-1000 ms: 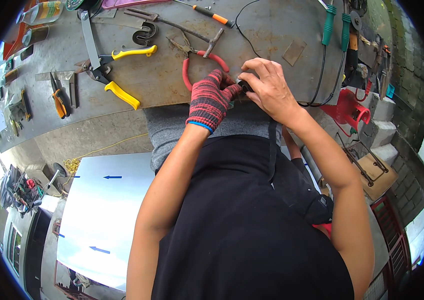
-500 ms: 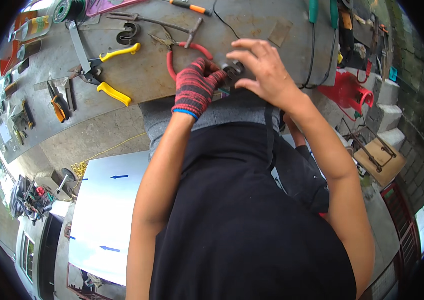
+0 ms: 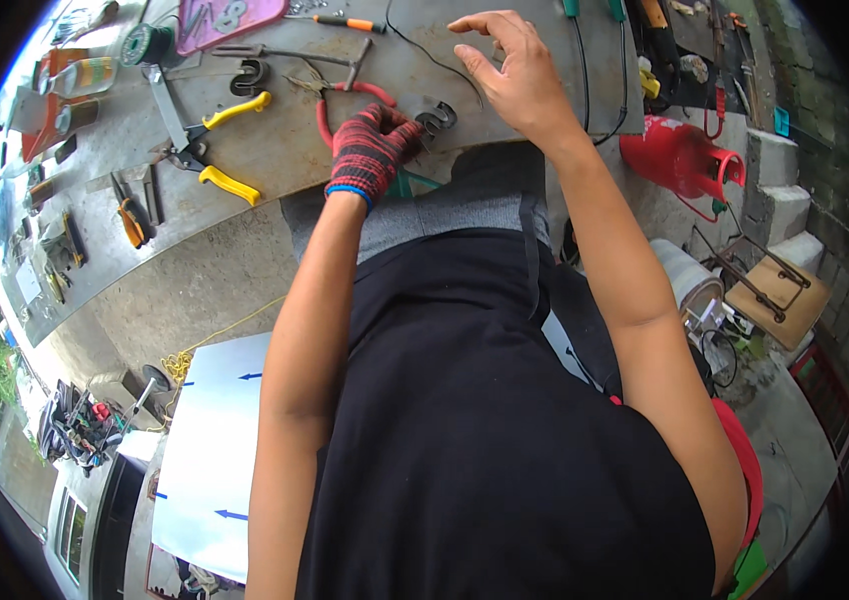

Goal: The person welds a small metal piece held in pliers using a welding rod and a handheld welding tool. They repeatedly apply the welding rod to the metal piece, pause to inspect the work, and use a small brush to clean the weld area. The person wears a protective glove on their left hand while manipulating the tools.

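My left hand, in a red-and-black striped knit glove with a blue cuff, is closed on a dark C-shaped metal piece near the table's front edge. The curved end sticks out to the right of its fingers. My bare right hand hovers farther out over the table, its thumb and fingers apart and nothing between them. Close beyond the glove lie red-handled pliers and a metal T-handled rod. Another dark C-shaped piece rests to their left.
Yellow-handled snips and orange-handled pliers lie at left on the metal table. A pink tray, a wire spool and a screwdriver are farther back. Green-handled cables run at right; a red gas cylinder stands beyond.
My right hand has moved away from the C-shaped piece, outward over the table. My left hand still holds the piece, now more exposed. The whole view has shifted slightly.
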{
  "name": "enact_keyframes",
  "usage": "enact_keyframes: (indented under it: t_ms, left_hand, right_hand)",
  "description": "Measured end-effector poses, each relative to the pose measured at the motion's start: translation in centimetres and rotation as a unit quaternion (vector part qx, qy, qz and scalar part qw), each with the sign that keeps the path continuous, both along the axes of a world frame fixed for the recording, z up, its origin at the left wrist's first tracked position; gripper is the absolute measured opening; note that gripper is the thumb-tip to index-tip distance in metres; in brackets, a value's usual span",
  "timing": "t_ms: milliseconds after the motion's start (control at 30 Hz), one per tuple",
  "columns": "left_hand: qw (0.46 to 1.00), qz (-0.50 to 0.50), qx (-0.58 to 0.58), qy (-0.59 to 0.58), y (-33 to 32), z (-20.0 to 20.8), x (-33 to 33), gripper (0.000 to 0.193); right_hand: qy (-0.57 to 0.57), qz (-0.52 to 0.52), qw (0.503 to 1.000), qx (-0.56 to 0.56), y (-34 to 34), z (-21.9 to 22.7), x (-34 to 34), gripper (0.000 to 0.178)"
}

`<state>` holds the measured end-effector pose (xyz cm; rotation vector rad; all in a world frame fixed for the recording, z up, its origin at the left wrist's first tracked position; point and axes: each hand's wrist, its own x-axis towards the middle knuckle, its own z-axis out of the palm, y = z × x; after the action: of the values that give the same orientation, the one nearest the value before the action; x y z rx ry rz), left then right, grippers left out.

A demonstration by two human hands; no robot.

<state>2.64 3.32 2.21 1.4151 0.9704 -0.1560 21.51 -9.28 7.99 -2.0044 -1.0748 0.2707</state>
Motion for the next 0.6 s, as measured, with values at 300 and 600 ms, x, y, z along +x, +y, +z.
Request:
enact_keyframes:
  t_ms: [300, 600]
  left_hand:
    - [0.999, 0.021, -0.035, -0.02, -0.7, 0.2, -0.2, 0.021]
    - [0.999, 0.014, -0.032, -0.012, -0.5, 0.6, 0.0, 0.022]
  right_hand:
    - [-0.065, 0.019, 0.997, -0.032, 6.4, 0.2, 2.3, 0.017]
    - [-0.12, 0.075, 0.978, -0.154, 14.9, -3.8, 4.8, 0.019]
